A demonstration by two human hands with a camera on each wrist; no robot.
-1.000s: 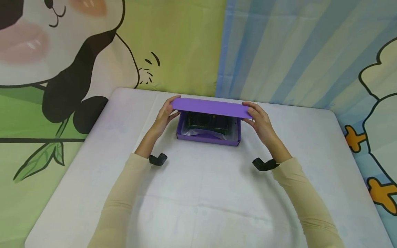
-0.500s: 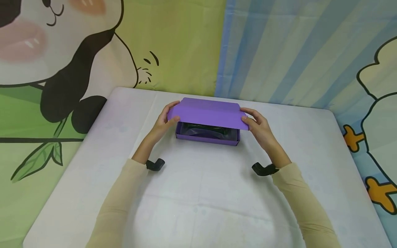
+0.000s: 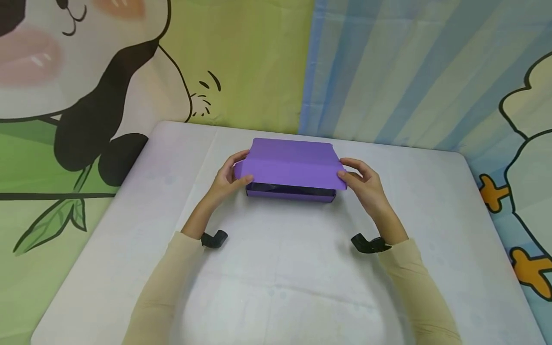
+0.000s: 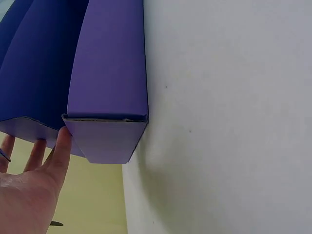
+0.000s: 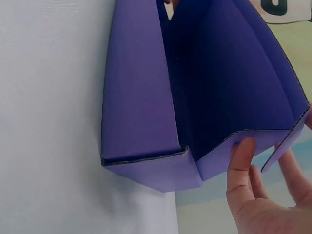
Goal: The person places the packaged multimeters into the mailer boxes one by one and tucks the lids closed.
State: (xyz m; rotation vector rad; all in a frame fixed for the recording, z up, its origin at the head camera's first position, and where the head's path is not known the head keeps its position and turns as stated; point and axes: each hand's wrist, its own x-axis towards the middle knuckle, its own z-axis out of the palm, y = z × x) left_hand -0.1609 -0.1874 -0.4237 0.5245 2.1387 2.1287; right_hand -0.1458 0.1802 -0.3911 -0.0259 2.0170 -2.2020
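A purple cardboard box (image 3: pixel 291 194) stands on the white table, its hinged lid (image 3: pixel 293 163) tilted down over it with a narrow dark gap at the front. My left hand (image 3: pixel 225 178) holds the lid's left end, thumb on the front flap and fingers along the side. At the other end my right hand (image 3: pixel 367 187) pinches the flap's right corner. In the left wrist view, fingers (image 4: pixel 59 153) touch the lid's side flap beside the box wall (image 4: pixel 109 63). The right wrist view shows fingertips (image 5: pixel 242 151) against the opposite side flap (image 5: pixel 219 161). The box's contents are almost wholly hidden.
The white-covered table (image 3: pixel 276 287) stretches in front of the box and to both sides. Behind it hang cartoon-printed cloths, one with a panda (image 3: pixel 95 96). A black wrist mount (image 3: pixel 214 239) sticks out from the left wrist, another mount (image 3: pixel 368 243) from the right.
Both hands have brought the lid forward and down over the box. The dark item in clear plastic inside, plain to see a second ago, is now covered. The box stays in place.
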